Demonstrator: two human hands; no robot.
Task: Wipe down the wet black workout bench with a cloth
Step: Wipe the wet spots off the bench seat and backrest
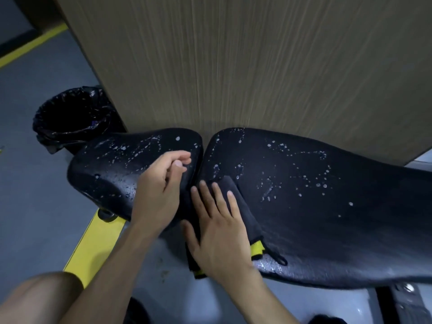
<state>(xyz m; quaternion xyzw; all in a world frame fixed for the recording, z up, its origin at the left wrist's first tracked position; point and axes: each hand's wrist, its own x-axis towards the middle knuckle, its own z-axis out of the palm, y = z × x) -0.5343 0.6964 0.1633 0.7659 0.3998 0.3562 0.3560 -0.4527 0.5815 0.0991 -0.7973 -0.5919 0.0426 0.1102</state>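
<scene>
Bench [304, 183] pads run across the frame from left to right, black and textured, standing just in front of a wood-grain panel [233, 61]. You have two cushions there: a smaller seat pad [112, 169] on the left and a long back pad on the right, meeting at a narrow gap near the centre. Both carry scattered water droplets [268, 188] — beads and small rings over most of the upper faces, with a wet sheen along the near edge of the long pad.

Your right hand [219, 235] lies flat on a dark cloth [243, 218], fingers straight and spread, pressing it onto the near left end of the long pad. The cloth is folded, and a yellow tag or lining [257, 247] shows at its lower edge; part of it hangs past the pad's near edge under your palm. Your left hand [161, 185] rests on the right end of the seat pad, fingers loosely curled with the thumb tip near the index finger; it appears to hold nothing, though blur leaves that uncertain.

Room: grey floor [35, 183] with a yellow stripe [30, 46] at upper left. A bin lined with a black bag [70, 118] stands at the left, close behind the seat pad and beside the panel. A yellow frame member [93, 244] runs beneath the seat pad toward you. Your bare knee [35, 298] shows at lower left — metal hardware [406, 298] shows at lower right under the long pad.
</scene>
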